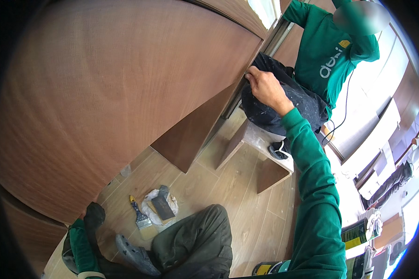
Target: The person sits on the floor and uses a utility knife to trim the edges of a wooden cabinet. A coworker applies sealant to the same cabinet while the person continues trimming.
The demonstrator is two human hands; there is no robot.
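Note:
A large brown wood-grain panel (125, 93) fills the upper left, close to me. With my right arm stretched forward, my right hand (266, 88) has its fingers curled at the panel's far right edge, thumb side toward the edge. My left arm, in a green sleeve (81, 246), reaches up at the lower left toward the panel's lower edge; its hand is hidden there. Just past my right hand, a co-worker in a green sweatshirt (319, 56) and dark, speckled trousers (284, 102) sits or crouches, one arm raised.
A wooden step stool (260, 137) stands below the co-worker, a shoe on it. On the plank-pattern floor (191, 190) lie a wide paintbrush (143, 220) and a dark flat pad (163, 208) on something white. Paint cans (356, 235) stand at lower right; a black cable (345, 116) hangs behind.

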